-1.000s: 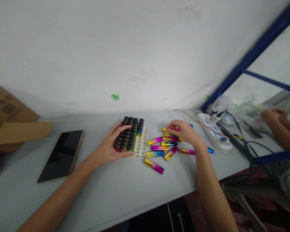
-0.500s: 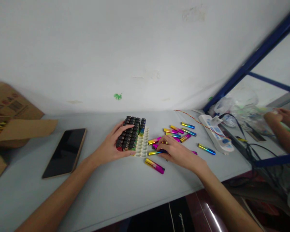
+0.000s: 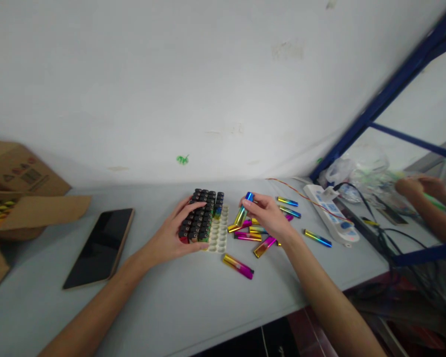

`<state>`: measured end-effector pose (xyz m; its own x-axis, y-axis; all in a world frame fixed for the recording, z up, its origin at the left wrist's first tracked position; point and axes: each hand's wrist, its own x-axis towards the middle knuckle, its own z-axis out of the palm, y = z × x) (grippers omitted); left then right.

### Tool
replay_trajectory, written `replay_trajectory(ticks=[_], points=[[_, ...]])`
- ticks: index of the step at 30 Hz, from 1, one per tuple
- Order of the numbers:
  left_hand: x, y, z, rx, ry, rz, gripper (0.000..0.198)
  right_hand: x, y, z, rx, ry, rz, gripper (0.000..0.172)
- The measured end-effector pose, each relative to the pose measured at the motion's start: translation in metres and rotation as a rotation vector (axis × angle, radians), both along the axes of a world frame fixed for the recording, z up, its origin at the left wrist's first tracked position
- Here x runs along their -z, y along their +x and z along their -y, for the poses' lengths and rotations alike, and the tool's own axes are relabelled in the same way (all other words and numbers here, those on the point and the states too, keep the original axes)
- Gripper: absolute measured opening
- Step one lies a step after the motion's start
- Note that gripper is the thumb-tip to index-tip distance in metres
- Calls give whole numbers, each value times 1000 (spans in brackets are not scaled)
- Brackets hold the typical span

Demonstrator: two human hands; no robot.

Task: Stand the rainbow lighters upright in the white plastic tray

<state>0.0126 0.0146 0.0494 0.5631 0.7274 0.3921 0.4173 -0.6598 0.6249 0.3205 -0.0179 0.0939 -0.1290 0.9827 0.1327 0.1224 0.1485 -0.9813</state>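
A white tray [image 3: 218,232] with round holes lies on the table. Several upright lighters [image 3: 196,218] with black tops fill its left part, and bare holes show along the right. My left hand [image 3: 171,230] grips the left side of this block, fingers on the far side and thumb at the near end. Just right of the tray, my right hand [image 3: 265,210] pinches a shiny blue and yellow lighter [image 3: 242,210], tilted above the table. Beneath and around it lie several loose lighters [image 3: 247,237] in gold, magenta and blue. One gold and magenta lighter [image 3: 238,266] lies apart in front.
On the left are a dark phone [image 3: 99,248] and an open cardboard box [image 3: 40,208] with yellow and orange items inside. A white power strip [image 3: 330,213] with cables stands at the right, beside a blue metal frame [image 3: 367,119]. Beyond it another person's hands [image 3: 421,188] show.
My right hand has risen from the pile with the blue and yellow lighter in its fingers. My left hand keeps its hold on the block. The view has tilted slightly up.
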Motion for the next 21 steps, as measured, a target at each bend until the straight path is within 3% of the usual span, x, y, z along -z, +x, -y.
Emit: replay_trajectory(ticks=[5,7,11,16,21], points=[[0,1,0,1,7,11,93,-3,-19,-18,-204,-53,-140,47],[0,1,1,4,2,17,94,2,-23,-20,-225,-51,-190,44],[1,1,1,11,-10,15,95,19,-26,-19,-145,-80,-299,45],[0,0,2,1,-21,-11,95,28,-31,-17,-87,-222,-316,64],[0,1,1,-4,-13,-5,95,36,-37,-17,82,-306,-235,56]])
